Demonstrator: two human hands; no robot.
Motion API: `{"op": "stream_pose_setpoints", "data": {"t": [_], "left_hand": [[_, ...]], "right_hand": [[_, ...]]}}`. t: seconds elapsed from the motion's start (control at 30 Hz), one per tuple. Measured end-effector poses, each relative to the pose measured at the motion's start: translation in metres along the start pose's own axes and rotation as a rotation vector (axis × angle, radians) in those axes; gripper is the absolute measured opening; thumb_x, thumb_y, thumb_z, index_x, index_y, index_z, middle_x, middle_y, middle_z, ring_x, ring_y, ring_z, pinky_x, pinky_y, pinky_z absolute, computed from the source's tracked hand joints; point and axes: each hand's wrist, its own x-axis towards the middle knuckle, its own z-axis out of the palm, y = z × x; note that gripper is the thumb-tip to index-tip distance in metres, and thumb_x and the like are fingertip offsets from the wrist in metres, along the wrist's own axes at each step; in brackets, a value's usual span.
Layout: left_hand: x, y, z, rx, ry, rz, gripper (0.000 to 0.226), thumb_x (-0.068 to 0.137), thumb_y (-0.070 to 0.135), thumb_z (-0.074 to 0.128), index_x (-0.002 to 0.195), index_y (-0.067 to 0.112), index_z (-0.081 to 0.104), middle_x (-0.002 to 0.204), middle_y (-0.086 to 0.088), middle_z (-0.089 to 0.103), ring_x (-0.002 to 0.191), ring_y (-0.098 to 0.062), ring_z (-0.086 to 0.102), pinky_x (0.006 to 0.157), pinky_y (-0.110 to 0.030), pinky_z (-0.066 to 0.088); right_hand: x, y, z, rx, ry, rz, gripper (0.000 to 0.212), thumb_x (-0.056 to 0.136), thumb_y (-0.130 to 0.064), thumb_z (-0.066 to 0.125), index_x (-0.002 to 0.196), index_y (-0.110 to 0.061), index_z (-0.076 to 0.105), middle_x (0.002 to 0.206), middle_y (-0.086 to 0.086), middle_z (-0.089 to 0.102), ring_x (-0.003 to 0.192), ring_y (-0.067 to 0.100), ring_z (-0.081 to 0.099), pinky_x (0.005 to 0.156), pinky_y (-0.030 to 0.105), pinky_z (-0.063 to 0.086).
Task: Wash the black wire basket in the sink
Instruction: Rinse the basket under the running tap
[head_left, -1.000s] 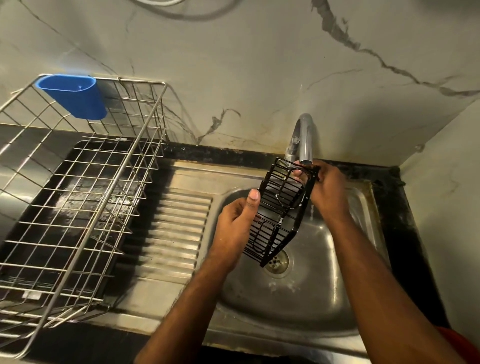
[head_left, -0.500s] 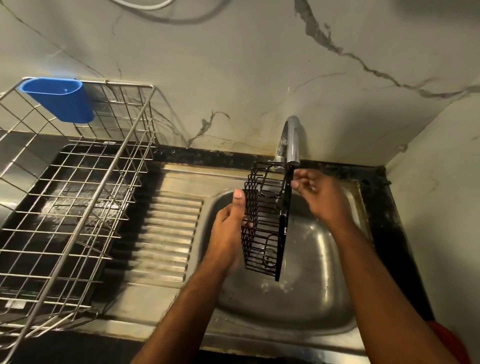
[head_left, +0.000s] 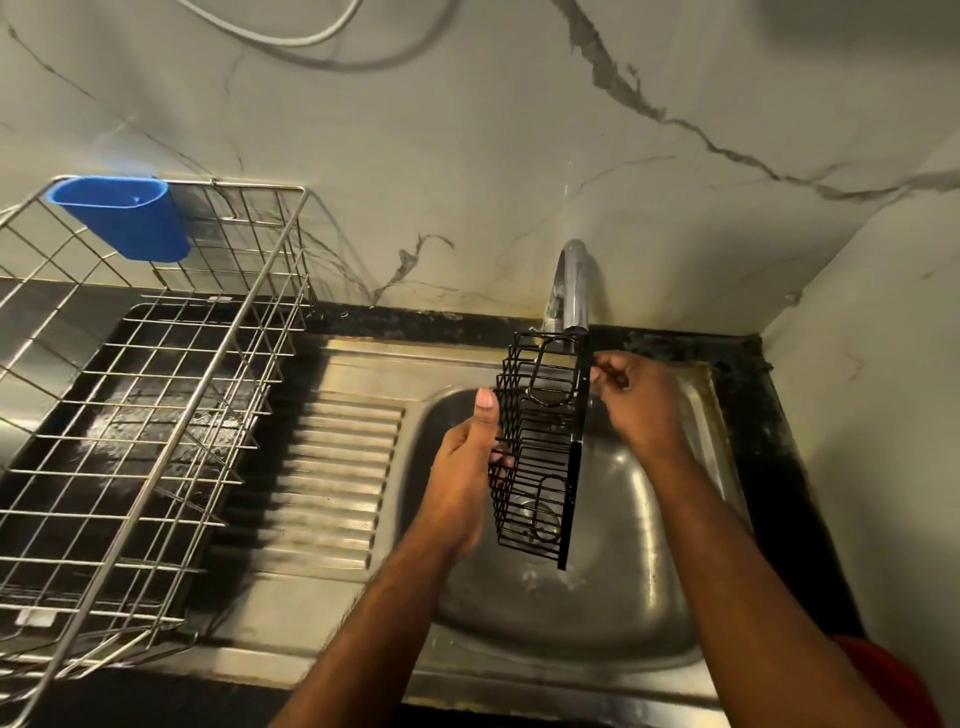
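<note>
The black wire basket (head_left: 540, 447) hangs on its side over the steel sink (head_left: 639, 613), right under the tap (head_left: 574, 286). My left hand (head_left: 462, 473) grips its left wire wall, thumb pointing up and fingers curled in among the wires. My right hand (head_left: 639, 400) is at the basket's upper right edge, its curled fingertips pinching the flat black back strip. Water runs down along that strip and splashes on the sink floor. The drain shows through the basket's lower wires.
A large steel wire dish rack (head_left: 135, 415) stands on the left, with a blue plastic holder (head_left: 124, 215) hooked on its back rim. A ribbed drainboard (head_left: 332, 478) lies between rack and sink. Marble walls close in behind and on the right.
The basket has turned from a slanted pose to nearly upright. My right hand came off its top corner and now pinches the back strip. The left hand kept its hold.
</note>
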Motion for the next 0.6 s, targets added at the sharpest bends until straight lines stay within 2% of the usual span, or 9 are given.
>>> {"op": "stream_pose_setpoints", "data": {"t": [0.1,0.17,0.23,0.3,0.4,0.43,0.5,0.6], "left_hand": [[-0.002,-0.001,-0.001,0.016,-0.015,0.021,0.067,0.075,0.072,0.055,0.113,0.018,0.065,0.105,-0.003,0.076,0.091,-0.011,0.073,0.073,-0.022,0.055],[-0.004,-0.001,-0.001,0.054,-0.045,0.042,0.062,0.077,0.072,0.060,0.100,0.015,0.068,0.100,-0.003,0.077,0.090,-0.014,0.075,0.069,-0.020,0.057],[-0.005,0.001,0.000,0.092,-0.073,0.075,0.058,0.079,0.069,0.062,0.087,0.011,0.063,0.093,-0.008,0.072,0.085,-0.022,0.069,0.067,-0.020,0.058],[-0.008,0.003,0.000,0.095,-0.105,0.123,0.058,0.080,0.069,0.065,0.084,0.012,0.060,0.085,-0.013,0.063,0.080,-0.024,0.060,0.065,-0.024,0.055],[-0.006,0.000,-0.003,0.090,-0.143,0.151,0.067,0.074,0.076,0.070,0.080,0.011,0.060,0.080,-0.014,0.059,0.076,-0.025,0.054,0.074,-0.040,0.051],[-0.004,-0.001,-0.003,0.089,-0.160,0.161,0.074,0.075,0.076,0.070,0.078,0.004,0.057,0.079,-0.018,0.059,0.076,-0.027,0.053,0.077,-0.044,0.049],[0.000,-0.005,-0.004,0.099,-0.183,0.155,0.090,0.079,0.074,0.071,0.087,-0.014,0.052,0.081,-0.028,0.060,0.079,-0.030,0.054,0.078,-0.048,0.046],[0.000,-0.007,-0.003,0.113,-0.187,0.169,0.091,0.080,0.070,0.073,0.099,-0.018,0.056,0.089,-0.040,0.063,0.081,-0.032,0.058,0.078,-0.050,0.049]], "right_hand": [[0.003,-0.001,0.002,-0.046,0.002,-0.022,0.022,0.094,-0.015,0.065,0.115,-0.015,0.072,0.092,-0.007,0.067,0.085,0.010,0.062,0.071,0.017,0.038],[0.006,0.000,0.003,-0.092,0.005,-0.028,0.021,0.094,-0.014,0.065,0.114,-0.016,0.073,0.092,-0.006,0.068,0.083,0.008,0.060,0.064,0.014,0.036],[0.008,0.002,0.006,-0.112,0.005,-0.030,0.020,0.094,-0.013,0.066,0.112,-0.018,0.074,0.095,-0.004,0.072,0.085,0.011,0.065,0.066,0.015,0.037],[0.009,0.004,0.008,-0.107,0.011,-0.032,0.019,0.093,-0.014,0.067,0.110,-0.019,0.074,0.097,0.000,0.074,0.083,0.011,0.065,0.066,0.014,0.038],[0.008,0.003,0.007,-0.091,0.024,-0.027,0.021,0.094,-0.014,0.067,0.112,-0.018,0.074,0.098,-0.001,0.075,0.080,0.006,0.062,0.064,0.006,0.035],[0.008,0.003,0.006,-0.083,0.027,-0.024,0.021,0.094,-0.014,0.067,0.113,-0.018,0.074,0.098,-0.001,0.075,0.080,0.005,0.061,0.064,0.005,0.034],[0.008,0.002,0.005,-0.071,0.033,-0.017,0.022,0.093,-0.014,0.067,0.114,-0.017,0.074,0.099,-0.001,0.074,0.080,0.004,0.060,0.064,0.004,0.034],[0.008,0.001,0.005,-0.035,0.041,-0.007,0.020,0.093,-0.014,0.068,0.112,-0.018,0.075,0.099,-0.001,0.075,0.084,0.007,0.064,0.065,0.007,0.036]]}}
